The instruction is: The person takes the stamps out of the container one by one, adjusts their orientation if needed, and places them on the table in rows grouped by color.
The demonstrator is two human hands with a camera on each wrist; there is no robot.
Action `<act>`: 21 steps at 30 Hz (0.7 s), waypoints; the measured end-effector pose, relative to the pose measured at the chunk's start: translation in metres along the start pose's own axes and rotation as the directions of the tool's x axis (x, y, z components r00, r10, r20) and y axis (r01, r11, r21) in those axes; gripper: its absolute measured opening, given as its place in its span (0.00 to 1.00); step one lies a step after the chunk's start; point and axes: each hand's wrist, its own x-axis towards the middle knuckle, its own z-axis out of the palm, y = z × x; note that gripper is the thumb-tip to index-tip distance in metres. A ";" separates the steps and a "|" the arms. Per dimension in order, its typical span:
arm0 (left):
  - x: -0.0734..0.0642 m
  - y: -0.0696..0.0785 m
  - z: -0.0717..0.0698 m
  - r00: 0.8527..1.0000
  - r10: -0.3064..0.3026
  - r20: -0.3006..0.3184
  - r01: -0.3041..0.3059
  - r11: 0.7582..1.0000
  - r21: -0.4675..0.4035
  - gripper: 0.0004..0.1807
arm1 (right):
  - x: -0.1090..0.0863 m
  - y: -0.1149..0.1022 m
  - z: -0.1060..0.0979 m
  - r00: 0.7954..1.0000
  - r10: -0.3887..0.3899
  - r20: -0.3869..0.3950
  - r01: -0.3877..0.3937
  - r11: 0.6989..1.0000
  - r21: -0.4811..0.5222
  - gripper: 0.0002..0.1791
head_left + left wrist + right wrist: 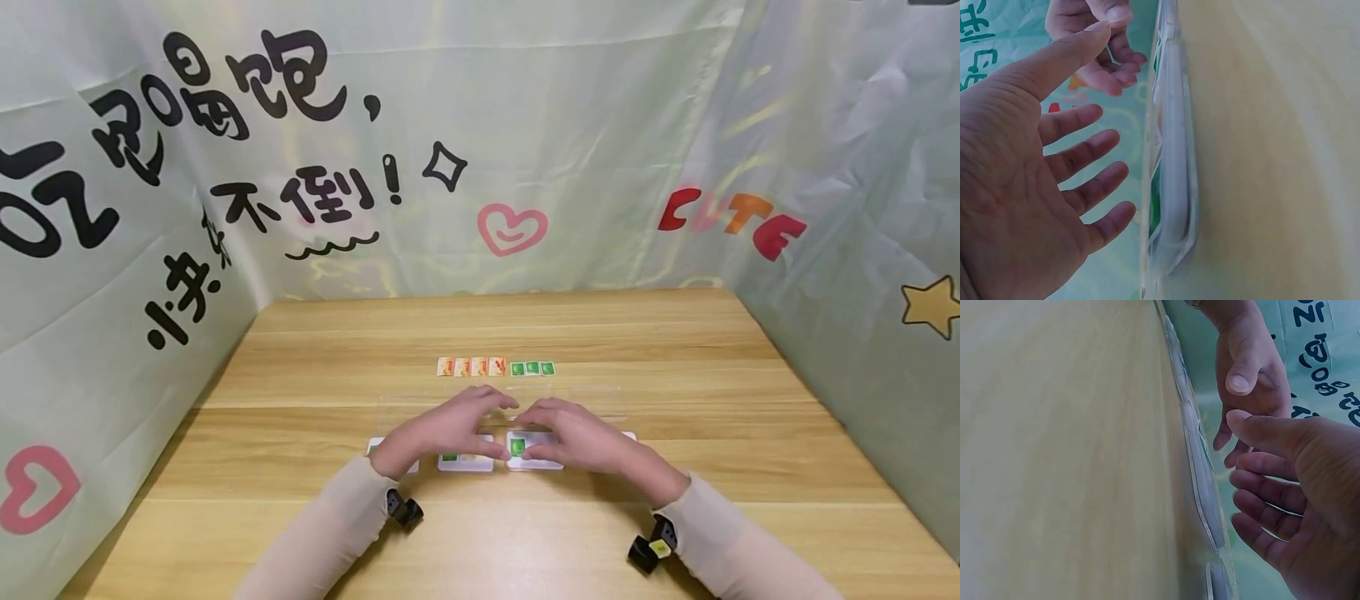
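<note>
My left hand and right hand hover with fingertips facing each other above a row of white cards. Both hold nothing, their fingers spread and gently bent. Beneath the left thumb lies a white card with a green picture; another card with a green square is partly covered by the right hand. Two more cards at the row's ends are mostly hidden by the wrists. In the left wrist view the left hand faces the cards' pale edge. The right hand appears alike in the right wrist view.
Behind the hands lies a clear plastic strip. Farther back, several small orange-red picture pieces and three green ones form a line on the wooden table. Printed fabric walls the table's back and sides.
</note>
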 end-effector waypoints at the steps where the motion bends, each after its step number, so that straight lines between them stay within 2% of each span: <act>1: 0.000 0.000 0.000 1.000 0.000 0.004 0.000 1.000 0.001 0.42 | 0.000 0.000 0.000 1.000 -0.001 -0.002 0.001 1.000 -0.002 0.24; 8: 0.001 0.007 0.001 1.000 0.003 0.020 -0.003 1.000 0.028 0.46 | -0.001 0.001 0.003 1.000 -0.004 -0.009 0.004 1.000 -0.006 0.25; 21: 0.001 0.010 0.010 1.000 0.006 0.025 -0.009 0.996 0.093 0.46 | -0.002 0.001 0.006 1.000 -0.007 -0.004 0.007 1.000 -0.009 0.25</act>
